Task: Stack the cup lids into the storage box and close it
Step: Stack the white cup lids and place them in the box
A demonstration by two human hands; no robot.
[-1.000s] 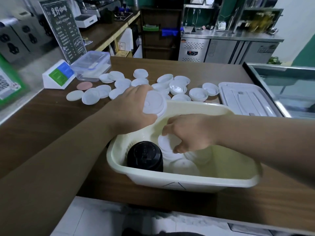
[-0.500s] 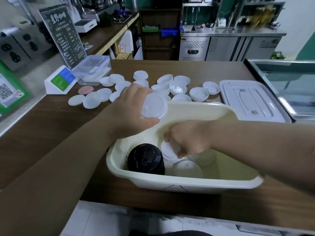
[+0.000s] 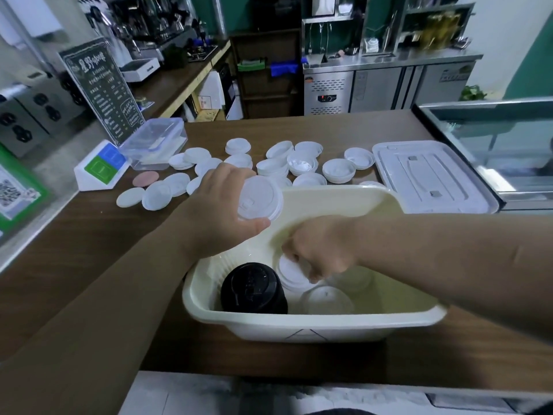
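Note:
A cream storage box [image 3: 314, 324] stands open at the counter's near edge. Inside it are a stack of black lids [image 3: 253, 289] at the left and white lids [image 3: 326, 299] beside it. My left hand [image 3: 221, 217] grips a small stack of white lids [image 3: 260, 197] above the box's far left corner. My right hand [image 3: 320, 250] reaches down into the box and holds a white lid [image 3: 291, 272] on a stack there. Several loose white lids [image 3: 302, 164] lie on the counter beyond the box. The box's white cover [image 3: 428, 181] lies flat at the right.
A clear lidded container [image 3: 155, 142], a white card stand [image 3: 100, 166] and a dark menu board [image 3: 101, 88] sit at the far left. One pink disc [image 3: 145, 178] lies among the lids. A glass display case [image 3: 493, 145] borders the counter at the right.
My right hand has sunk a little deeper into the box with its lid. My left hand keeps its stack of lids over the box's far corner, barely shifted.

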